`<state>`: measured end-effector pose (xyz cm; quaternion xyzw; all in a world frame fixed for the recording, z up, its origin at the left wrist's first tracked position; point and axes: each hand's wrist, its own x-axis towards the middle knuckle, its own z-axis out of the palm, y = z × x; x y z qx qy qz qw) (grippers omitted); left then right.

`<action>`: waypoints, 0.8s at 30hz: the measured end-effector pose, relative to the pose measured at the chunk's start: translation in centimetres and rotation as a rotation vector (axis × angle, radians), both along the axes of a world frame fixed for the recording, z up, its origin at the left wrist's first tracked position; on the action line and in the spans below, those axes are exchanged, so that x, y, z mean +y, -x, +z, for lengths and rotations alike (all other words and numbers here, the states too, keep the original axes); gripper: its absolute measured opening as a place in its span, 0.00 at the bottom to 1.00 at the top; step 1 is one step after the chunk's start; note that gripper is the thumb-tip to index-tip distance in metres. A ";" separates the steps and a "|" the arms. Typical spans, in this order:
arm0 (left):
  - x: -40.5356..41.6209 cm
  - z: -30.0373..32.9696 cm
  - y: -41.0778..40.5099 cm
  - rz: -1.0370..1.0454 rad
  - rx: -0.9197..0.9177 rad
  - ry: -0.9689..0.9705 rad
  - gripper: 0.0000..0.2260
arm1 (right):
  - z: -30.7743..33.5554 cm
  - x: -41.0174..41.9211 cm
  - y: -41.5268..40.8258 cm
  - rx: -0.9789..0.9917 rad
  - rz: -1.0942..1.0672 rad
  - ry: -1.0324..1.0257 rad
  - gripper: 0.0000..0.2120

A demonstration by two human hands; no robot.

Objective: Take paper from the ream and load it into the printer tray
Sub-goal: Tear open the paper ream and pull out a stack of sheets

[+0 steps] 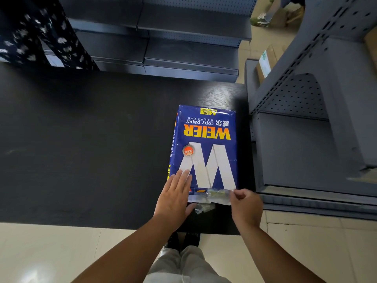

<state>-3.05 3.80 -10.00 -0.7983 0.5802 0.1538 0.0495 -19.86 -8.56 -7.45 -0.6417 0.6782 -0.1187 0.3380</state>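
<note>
A blue ream of copy paper [206,146] with a large white W lies flat on the black table [91,150], near its right end. The wrapper's near end is torn, with clear tape [216,194] hanging from it. My left hand [175,195] lies flat, fingers apart, on the ream's near left corner. My right hand [244,205] pinches the torn wrapper flap at the near right corner. No printer or tray is in view.
Grey metal shelving [306,119] stands close to the table's right end. Dark shelves [163,37] run behind the table. Another person in dark patterned clothing [40,31] stands at the far left. Brown boxes [267,60] lie on the floor beyond the right shelving.
</note>
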 end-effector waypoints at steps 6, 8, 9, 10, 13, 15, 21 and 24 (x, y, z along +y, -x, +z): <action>0.0 0.3 0.0 -0.007 -0.014 -0.002 0.38 | -0.8 -0.2 0.6 -0.347 -0.313 -0.301 0.08; 0.2 0.4 0.0 0.008 0.003 0.012 0.38 | -0.6 -0.2 1.1 -0.429 -0.345 -0.383 0.07; 0.3 0.5 -0.1 0.020 0.020 0.023 0.38 | -0.3 -0.2 1.3 -0.472 -0.367 -0.419 0.06; 0.5 0.6 0.0 0.035 0.040 0.036 0.38 | 0.0 -0.2 1.6 -0.523 -0.394 -0.457 0.05; 1.5 1.4 0.2 0.137 0.170 0.104 0.37 | 0.8 0.0 2.6 -0.655 -0.417 -0.568 0.05; 2.5 2.2 0.5 0.261 0.301 0.175 0.35 | 0.9 0.3 3.3 -0.664 -0.391 -0.613 0.05; 4.0 3.0 2.0 0.751 0.613 0.344 0.26 | 0.9 1.3 5.6 -0.645 -0.289 -0.710 0.04; 3.9 2.9 2.0 0.987 0.730 0.258 0.23 | 1.2 1.9 6.9 -0.576 -0.185 -0.773 0.05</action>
